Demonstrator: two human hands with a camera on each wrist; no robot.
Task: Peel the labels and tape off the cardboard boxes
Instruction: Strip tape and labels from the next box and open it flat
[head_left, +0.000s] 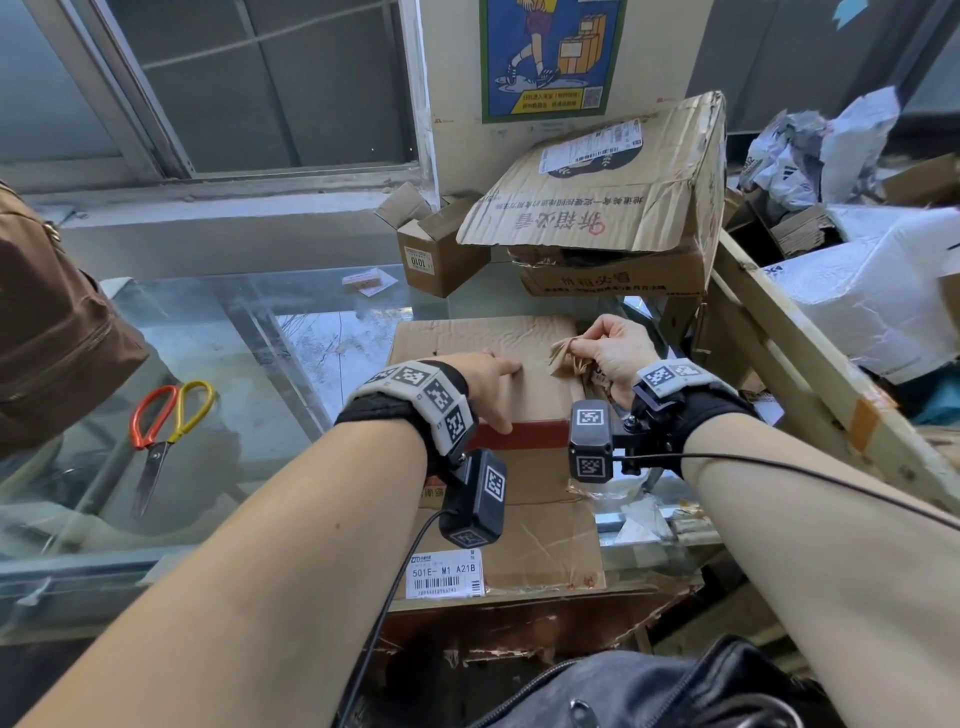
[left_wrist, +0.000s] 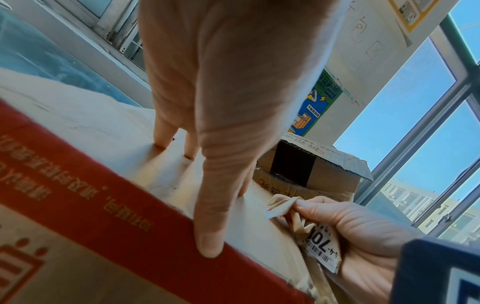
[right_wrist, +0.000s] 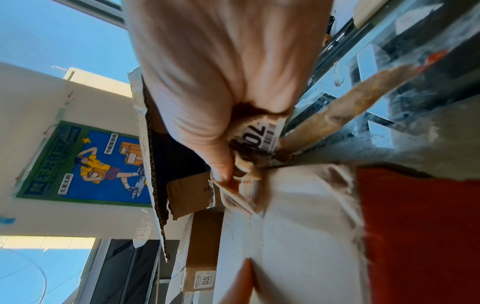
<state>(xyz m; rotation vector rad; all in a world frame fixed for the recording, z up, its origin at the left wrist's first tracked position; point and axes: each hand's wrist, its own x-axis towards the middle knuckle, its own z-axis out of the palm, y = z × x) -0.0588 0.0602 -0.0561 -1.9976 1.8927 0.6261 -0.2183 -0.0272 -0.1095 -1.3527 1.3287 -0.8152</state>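
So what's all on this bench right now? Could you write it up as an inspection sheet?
Surface: glass counter, scuffed, boxes on it.
Job's things: box with a red band, lying flat; a white label on its near face; peeled tape and a torn-off label bunched in the right hand.
Clutter: scissors on the glass; small box marked 1010; big crumpled box behind; plastic mailers at right.
Grippers: left hand presses flat on the box; right hand pinches the tape.
Cables: black cable from each wrist camera.
Surroundings: window, poster, brown bag.
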